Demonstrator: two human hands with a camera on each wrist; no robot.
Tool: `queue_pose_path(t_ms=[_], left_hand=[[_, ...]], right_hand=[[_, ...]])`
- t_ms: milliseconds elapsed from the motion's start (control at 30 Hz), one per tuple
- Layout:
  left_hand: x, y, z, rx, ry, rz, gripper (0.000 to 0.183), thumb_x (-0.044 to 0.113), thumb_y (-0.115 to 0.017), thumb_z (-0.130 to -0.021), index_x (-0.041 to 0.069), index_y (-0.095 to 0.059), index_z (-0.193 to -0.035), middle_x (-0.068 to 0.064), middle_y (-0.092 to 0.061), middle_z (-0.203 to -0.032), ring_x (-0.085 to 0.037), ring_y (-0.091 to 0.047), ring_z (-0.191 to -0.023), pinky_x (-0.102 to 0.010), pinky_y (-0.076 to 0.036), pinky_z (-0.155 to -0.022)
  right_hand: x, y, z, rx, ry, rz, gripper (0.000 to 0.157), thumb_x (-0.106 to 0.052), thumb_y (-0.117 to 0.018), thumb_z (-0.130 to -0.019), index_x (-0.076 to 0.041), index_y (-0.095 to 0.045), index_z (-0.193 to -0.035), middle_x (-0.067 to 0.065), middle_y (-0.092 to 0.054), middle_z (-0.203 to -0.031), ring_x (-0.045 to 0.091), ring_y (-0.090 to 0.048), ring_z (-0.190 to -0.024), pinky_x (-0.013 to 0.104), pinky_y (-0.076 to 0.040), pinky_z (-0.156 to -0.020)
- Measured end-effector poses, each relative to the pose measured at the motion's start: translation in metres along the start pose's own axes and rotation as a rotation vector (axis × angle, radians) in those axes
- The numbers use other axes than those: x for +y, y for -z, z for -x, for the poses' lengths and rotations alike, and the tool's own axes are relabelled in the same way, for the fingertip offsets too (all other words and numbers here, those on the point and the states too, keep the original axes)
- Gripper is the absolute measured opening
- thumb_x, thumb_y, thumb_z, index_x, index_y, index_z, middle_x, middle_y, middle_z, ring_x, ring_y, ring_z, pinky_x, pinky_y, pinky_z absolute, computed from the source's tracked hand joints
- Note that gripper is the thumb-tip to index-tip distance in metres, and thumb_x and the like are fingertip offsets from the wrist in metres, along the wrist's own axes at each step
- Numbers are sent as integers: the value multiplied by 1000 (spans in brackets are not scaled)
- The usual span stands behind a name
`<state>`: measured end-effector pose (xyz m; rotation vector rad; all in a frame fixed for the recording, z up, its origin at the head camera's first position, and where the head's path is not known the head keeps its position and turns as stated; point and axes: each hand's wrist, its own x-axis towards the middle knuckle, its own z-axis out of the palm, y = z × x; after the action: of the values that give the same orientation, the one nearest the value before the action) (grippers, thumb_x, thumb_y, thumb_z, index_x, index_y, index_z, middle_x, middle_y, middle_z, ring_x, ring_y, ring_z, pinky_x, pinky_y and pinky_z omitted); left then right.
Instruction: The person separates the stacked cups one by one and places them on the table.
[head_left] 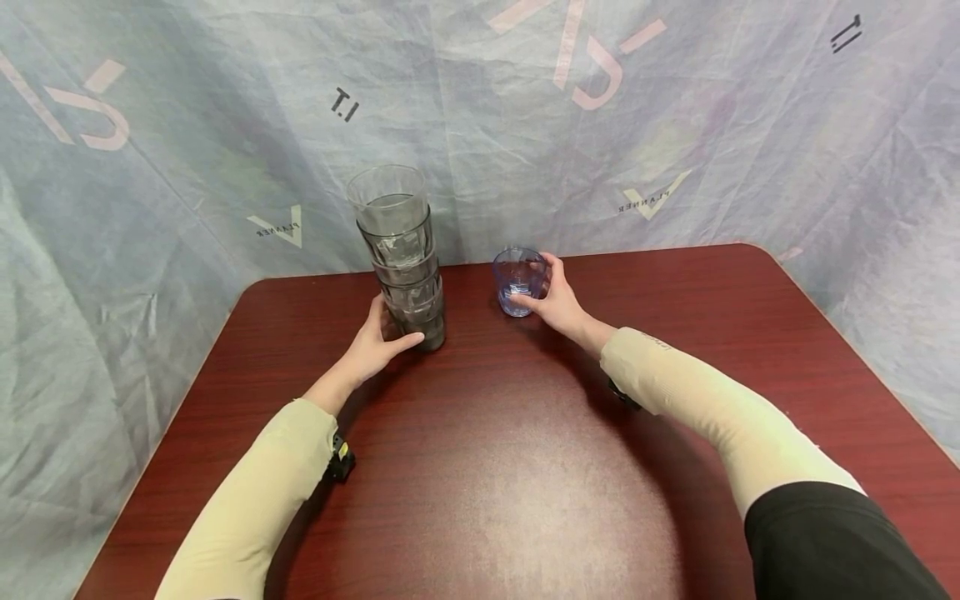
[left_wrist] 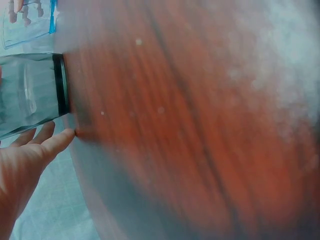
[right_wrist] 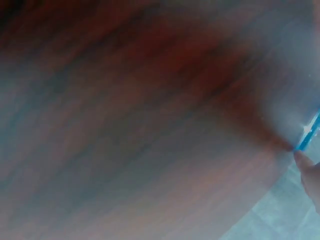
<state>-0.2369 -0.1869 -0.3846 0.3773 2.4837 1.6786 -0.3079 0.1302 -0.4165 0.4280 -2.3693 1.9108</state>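
A tall stack of several tumblers (head_left: pixel 405 267) stands on the dark red table, clear at the top and smoky grey below. My left hand (head_left: pixel 381 340) is at the base of the stack, its thumb stretched across the front and its fingers along the left side. In the left wrist view, this hand's fingers (left_wrist: pixel 47 131) lie straight beside the grey bottom tumbler (left_wrist: pixel 32 92). To the right of the stack, my right hand (head_left: pixel 555 298) grips a blue see-through tumbler (head_left: pixel 517 271), thumb in front and fingers behind. Only the blue tumbler's edge (right_wrist: pixel 311 129) shows in the right wrist view.
The table (head_left: pixel 480 433) has a reddish wood grain, and its back edge runs just behind the tumblers. A printed grey cloth (head_left: pixel 480 108) hangs behind and along both sides. Each sleeved forearm carries a small black wrist camera (head_left: pixel 341 462) on its inner side.
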Motion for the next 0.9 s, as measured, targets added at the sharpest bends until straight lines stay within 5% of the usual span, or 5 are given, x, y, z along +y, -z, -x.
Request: queue_pose_path(t_ms=[300, 600, 900], left_hand=[[-2, 0, 0, -1, -4, 9, 90, 9, -70, -90, 11, -7, -154, -24, -27, -152, -39, -31, -137, -52, -29, -109], [2, 0, 3, -1, 12, -15, 90, 11, -70, -91, 11, -6, -154, -24, -25, -152, -40, -31, -137, -52, -29, -109], [-1, 0, 0, -6, 9, 17, 90, 8, -71, -90, 11, -7, -154, -25, -27, -152, -41, -32, -136, -52, -29, -109]], right_hand=[[-18, 12, -6, 77, -19, 136, 100, -18, -78, -84, -7, -7, -154, 14, -19, -158, 21, -17, -145, 38, -18, -115], [-97, 21, -24, 82, 204, -97, 83, -5, -71, -85, 0, -19, -150, 20, -23, -156, 27, -21, -144, 42, -18, -115], [-166, -7, -32, -35, 384, -140, 75, -11, -69, -87, -8, -27, -149, 7, -33, -153, 16, -35, -137, 37, -33, -107]])
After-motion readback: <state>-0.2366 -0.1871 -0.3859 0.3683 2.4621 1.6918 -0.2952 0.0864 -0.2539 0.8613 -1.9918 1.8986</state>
